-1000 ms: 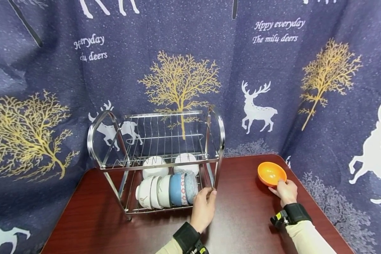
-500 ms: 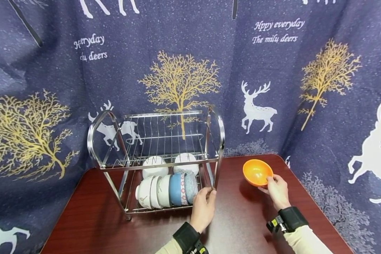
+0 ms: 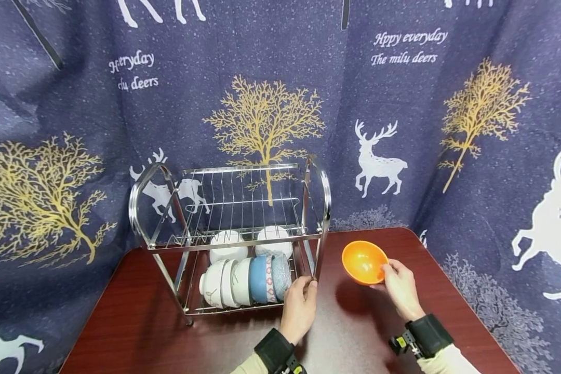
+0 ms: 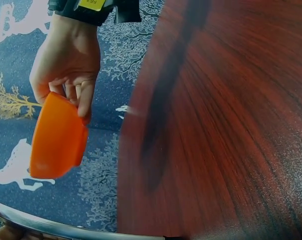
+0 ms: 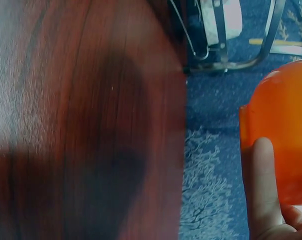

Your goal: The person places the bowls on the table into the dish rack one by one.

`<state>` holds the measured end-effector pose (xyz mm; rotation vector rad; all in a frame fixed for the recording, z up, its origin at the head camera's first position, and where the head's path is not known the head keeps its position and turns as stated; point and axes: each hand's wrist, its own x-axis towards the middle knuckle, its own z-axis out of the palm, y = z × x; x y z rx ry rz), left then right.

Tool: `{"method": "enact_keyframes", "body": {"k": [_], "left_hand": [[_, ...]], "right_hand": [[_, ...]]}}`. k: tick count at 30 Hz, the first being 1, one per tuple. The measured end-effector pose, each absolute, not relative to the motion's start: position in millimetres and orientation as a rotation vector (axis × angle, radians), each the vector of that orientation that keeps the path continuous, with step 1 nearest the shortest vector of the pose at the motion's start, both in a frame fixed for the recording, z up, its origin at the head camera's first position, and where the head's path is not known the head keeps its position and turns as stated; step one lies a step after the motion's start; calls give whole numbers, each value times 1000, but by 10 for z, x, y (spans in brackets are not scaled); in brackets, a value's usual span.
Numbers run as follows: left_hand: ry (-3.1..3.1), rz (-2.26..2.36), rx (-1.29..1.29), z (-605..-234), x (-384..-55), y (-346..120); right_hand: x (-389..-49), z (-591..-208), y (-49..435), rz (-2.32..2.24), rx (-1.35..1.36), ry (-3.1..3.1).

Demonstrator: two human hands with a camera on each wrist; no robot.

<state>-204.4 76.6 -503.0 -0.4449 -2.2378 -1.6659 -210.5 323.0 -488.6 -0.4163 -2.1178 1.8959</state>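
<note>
An orange bowl is held up off the table, tilted, by my right hand, which pinches its rim on the right side. The left wrist view shows the same bowl side-on, the thumb and fingers at its upper edge. One finger lies along the outside of the bowl in the right wrist view. My left hand grips the front right post of the two-tier metal dish rack; part of that post crosses the bottom of the left wrist view.
On the rack's lower tier stands a row of bowls on edge: white ones, a blue one and a grey-blue speckled one. Two white dishes sit behind them. The dark red table meets a patterned blue cloth behind.
My right hand has carried the orange bowl leftward toward the rack, lifting it off the table's right part and tilting it more. The left hand has stayed on the rack post.
</note>
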Motion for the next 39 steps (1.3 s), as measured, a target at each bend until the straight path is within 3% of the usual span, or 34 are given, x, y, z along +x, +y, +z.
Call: {"method": "enact_keyframes", "body": {"k": [29,39], "left_hand": [[-2240,-1971,-399,-4996,-1727,597],[-2091,-2586,-316,-4937,-1628,436]], "right_hand": [[-1520,-4748,2627,1905,-362,-2139],[-1412,-4743,2389,1870,-296,-2207]]}}
